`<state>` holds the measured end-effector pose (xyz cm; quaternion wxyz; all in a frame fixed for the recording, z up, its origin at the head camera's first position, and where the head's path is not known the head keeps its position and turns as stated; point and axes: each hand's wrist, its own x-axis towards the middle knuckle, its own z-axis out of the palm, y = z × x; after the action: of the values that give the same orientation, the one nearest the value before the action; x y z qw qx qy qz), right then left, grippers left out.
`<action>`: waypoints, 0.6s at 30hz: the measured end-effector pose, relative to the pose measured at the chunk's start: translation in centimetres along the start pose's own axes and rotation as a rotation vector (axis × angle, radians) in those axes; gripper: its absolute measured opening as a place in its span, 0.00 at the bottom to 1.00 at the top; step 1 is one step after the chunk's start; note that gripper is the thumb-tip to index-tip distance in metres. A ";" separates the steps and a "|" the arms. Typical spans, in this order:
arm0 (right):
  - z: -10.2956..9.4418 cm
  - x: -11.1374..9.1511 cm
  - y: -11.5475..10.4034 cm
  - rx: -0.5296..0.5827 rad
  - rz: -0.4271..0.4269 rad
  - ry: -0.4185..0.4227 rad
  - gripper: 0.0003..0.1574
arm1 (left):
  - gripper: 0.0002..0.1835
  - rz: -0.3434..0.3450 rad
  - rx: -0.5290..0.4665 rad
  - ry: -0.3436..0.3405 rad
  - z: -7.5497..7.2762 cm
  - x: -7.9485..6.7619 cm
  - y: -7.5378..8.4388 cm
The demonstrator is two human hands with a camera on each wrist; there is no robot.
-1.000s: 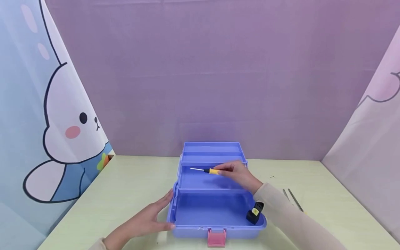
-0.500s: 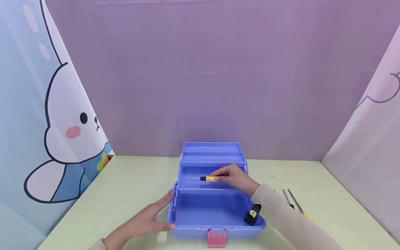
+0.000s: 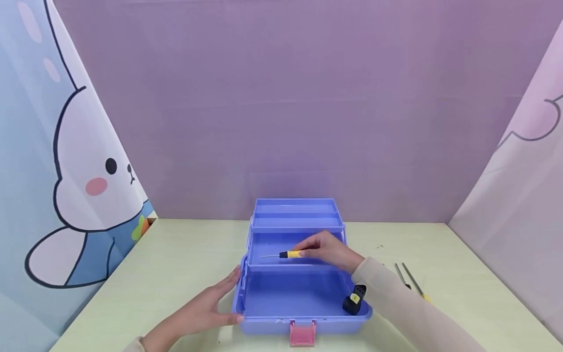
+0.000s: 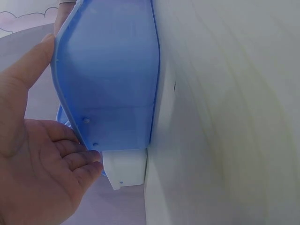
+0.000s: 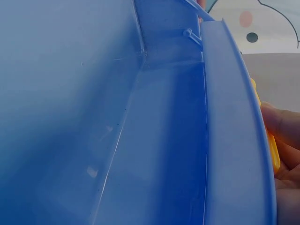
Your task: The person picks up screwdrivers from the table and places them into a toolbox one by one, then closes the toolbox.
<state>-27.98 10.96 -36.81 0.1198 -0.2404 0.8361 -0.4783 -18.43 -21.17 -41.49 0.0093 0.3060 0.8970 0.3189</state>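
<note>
A blue-purple toolbox (image 3: 264,326) with a pink latch (image 3: 302,335) stands open, its stepped trays (image 3: 270,239) raised at the back. Over the lower tray my right hand (image 3: 329,250) pinches a small screwdriver (image 3: 293,254) by its yellow and black handle, the thin shaft pointing left. In the right wrist view that yellow handle (image 5: 273,152) shows partly behind the tray's front wall (image 5: 234,117). My left hand (image 3: 206,307) rests with spread, fairly straight fingers against the box's left side. The left wrist view has its thumb touching the rim of the box (image 4: 108,70).
On the pale table (image 3: 189,249) right of the box lie tools with metal shafts (image 3: 412,276), partly hidden by my right sleeve (image 3: 400,303). A black wrist camera (image 3: 353,303) overlaps the box's right corner. A purple cloth (image 3: 281,107) hangs behind, with printed curtains at both sides.
My right hand has lowered the screwdriver toward the front of the lower tray and slightly left. My left hand keeps its place on the box. The head view has shifted a little.
</note>
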 end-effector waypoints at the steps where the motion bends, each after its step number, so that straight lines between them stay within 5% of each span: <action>1: 0.0 0.0 0.0 -0.001 0.002 -0.002 0.12 | 0.51 0.000 0.001 0.000 0.0 0.0 0.0; 18: -0.2 0.6 0.9 -0.007 0.003 -0.076 0.12 | 0.50 -0.012 0.022 -0.006 0.4 0.6 -0.2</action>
<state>-28.78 11.19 -37.52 0.1514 -0.2576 0.8331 -0.4655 -18.95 -20.79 -41.82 0.0105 0.3018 0.9022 0.3080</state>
